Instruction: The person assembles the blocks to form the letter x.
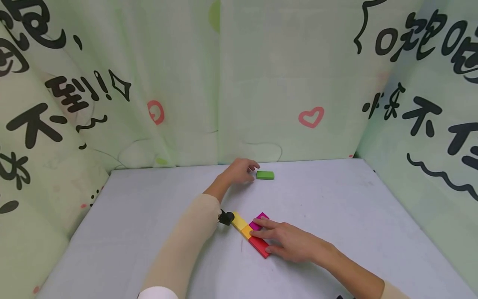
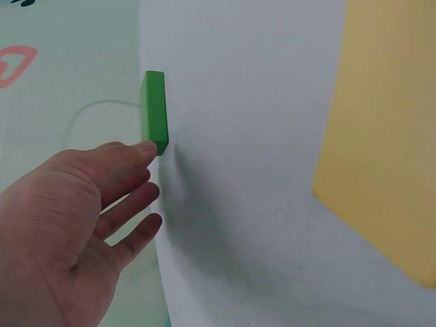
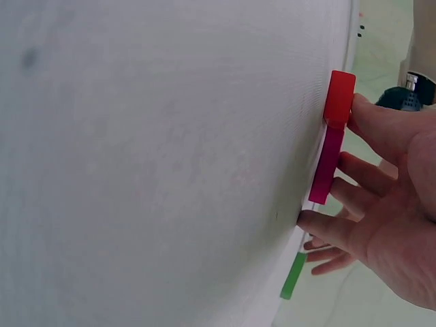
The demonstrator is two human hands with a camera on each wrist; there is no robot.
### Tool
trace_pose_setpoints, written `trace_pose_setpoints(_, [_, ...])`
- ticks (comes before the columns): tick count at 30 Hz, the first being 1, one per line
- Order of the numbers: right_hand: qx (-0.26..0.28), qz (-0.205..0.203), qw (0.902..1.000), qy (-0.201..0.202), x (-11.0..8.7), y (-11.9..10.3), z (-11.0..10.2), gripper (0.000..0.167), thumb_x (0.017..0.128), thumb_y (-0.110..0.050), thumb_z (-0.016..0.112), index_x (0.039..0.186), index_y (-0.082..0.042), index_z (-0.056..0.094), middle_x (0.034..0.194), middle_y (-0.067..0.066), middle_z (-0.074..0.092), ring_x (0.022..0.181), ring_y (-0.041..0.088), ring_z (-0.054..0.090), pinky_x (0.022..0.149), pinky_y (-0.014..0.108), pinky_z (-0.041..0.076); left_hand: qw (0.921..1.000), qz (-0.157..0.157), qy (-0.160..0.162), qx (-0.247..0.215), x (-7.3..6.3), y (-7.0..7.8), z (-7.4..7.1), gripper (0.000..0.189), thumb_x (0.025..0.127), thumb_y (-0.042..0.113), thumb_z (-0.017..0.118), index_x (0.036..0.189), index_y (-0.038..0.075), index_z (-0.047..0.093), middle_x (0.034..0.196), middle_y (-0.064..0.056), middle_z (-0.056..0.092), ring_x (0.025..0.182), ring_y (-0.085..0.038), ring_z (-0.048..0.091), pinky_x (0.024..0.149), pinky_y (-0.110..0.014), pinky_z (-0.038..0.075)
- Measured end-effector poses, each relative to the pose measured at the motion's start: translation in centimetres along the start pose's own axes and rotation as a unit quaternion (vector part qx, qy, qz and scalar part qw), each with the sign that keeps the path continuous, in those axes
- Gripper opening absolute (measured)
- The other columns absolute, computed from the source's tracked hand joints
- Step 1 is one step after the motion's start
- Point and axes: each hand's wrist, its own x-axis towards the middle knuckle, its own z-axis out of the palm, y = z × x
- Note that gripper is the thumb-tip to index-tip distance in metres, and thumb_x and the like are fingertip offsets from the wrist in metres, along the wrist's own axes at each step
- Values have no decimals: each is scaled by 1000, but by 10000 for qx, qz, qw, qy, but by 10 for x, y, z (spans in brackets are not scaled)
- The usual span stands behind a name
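Near the back edge of the table lies a green block point(image 1: 265, 175). My left hand point(image 1: 242, 170) reaches beside its left end with loosely bent fingers; in the left wrist view the thumb tip overlaps the near end of the green block point(image 2: 155, 112), and touch is unclear. Nearer me, a yellow block point(image 1: 240, 221), an orange block point(image 1: 246, 231) and a red block point(image 1: 259, 246) lie in a slanting row. Beside them a magenta block point(image 1: 257, 223) branches off toward the back right. My right hand point(image 1: 293, 241) rests spread fingers on this group, its thumb at the red block.
A white table point(image 1: 149, 232) carries the blocks. Pale green curtains point(image 1: 261, 83) with dark lettering stand behind and at both sides. A small black device point(image 1: 225, 217) sits on the left wrist, close to the yellow block.
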Motion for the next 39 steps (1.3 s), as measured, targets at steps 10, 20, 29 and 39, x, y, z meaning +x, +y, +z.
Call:
trace_pose_setpoints(10, [67, 110, 9999, -115, 1, 1, -2, 57, 98, -24, 73, 152, -27, 56, 165, 4, 42, 151, 32, 43, 109, 47, 52, 9995, 196, -191, -138, 12, 15, -5, 47, 94, 6, 75, 140, 11, 66, 137, -10, 68, 128, -26, 63, 107, -38, 53])
trace_pose_setpoints(20, [143, 111, 9998, -115, 1, -1, -4, 57, 97, -23, 74, 152, -27, 56, 165, 3, 42, 151, 31, 43, 108, 46, 53, 9991, 189, -225, -293, 23, 25, 0, 49, 93, 7, 76, 140, 14, 66, 140, -9, 65, 131, -25, 61, 106, -36, 54])
trace_pose_setpoints(29, [174, 156, 9996, -142, 0, -2, -1, 58, 97, -24, 74, 152, -27, 56, 165, 4, 43, 151, 31, 43, 106, 44, 54, 9988, 307, -388, -45, 24, 26, 10, 52, 91, -4, 71, 140, 15, 67, 139, -9, 66, 130, -26, 62, 108, -37, 52])
trace_pose_setpoints(39, [44, 100, 9999, -109, -2, -1, -1, 58, 97, -22, 74, 152, -28, 56, 165, 4, 42, 151, 31, 43, 108, 45, 52, 9989, 214, -414, 47, 22, 25, 13, 56, 93, -7, 67, 141, 21, 67, 140, -7, 65, 130, -24, 60, 109, -37, 51])
